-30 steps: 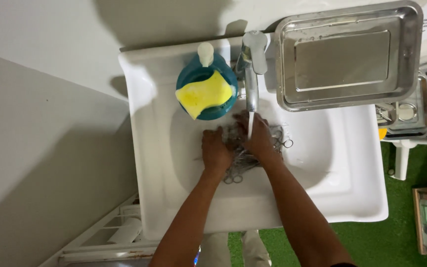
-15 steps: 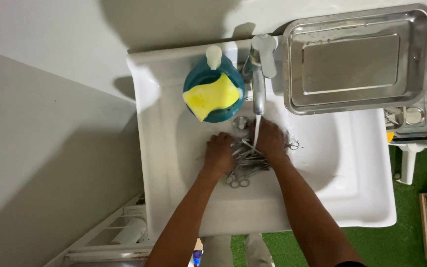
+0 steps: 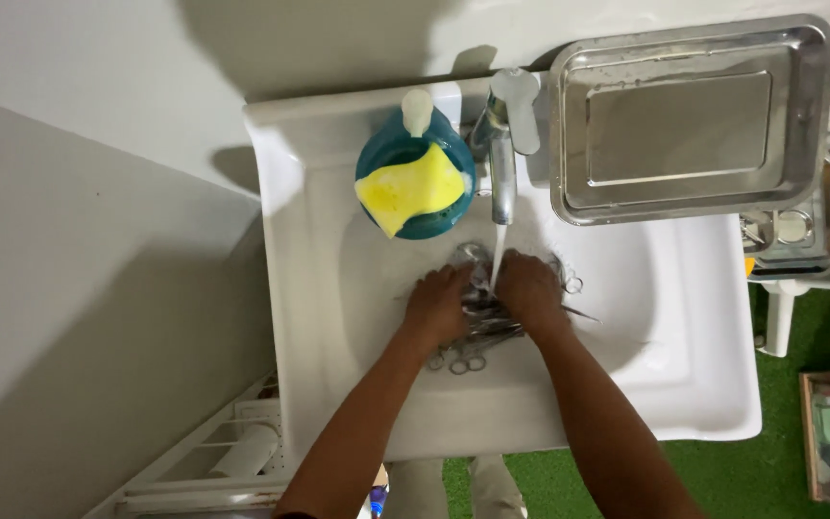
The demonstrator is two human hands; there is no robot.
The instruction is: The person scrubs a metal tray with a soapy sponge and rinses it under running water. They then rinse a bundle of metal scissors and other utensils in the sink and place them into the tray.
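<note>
Both of my hands are down in a white sink (image 3: 684, 384), resting on a pile of metal scissors-like instruments (image 3: 468, 351). My left hand (image 3: 439, 303) presses on the left side of the pile. On the right side my right hand (image 3: 528, 288) covers more of them, with ring handles (image 3: 572, 283) sticking out beside it. Water runs from the chrome tap (image 3: 502, 159) and lands between the two hands. Much of the pile is hidden under my fingers, so I cannot tell how tightly either hand grips.
A teal bottle with a yellow sponge (image 3: 413, 187) on top stands on the sink's back rim, left of the tap. A steel tray (image 3: 689, 120) rests on the right rim. A smaller steel tray (image 3: 799, 231) sits farther right. Green floor covering (image 3: 770, 481) lies below.
The view has shifted slightly, and my hands have kept shuffling over the instruments under the running water. The pile stays in the basin.
</note>
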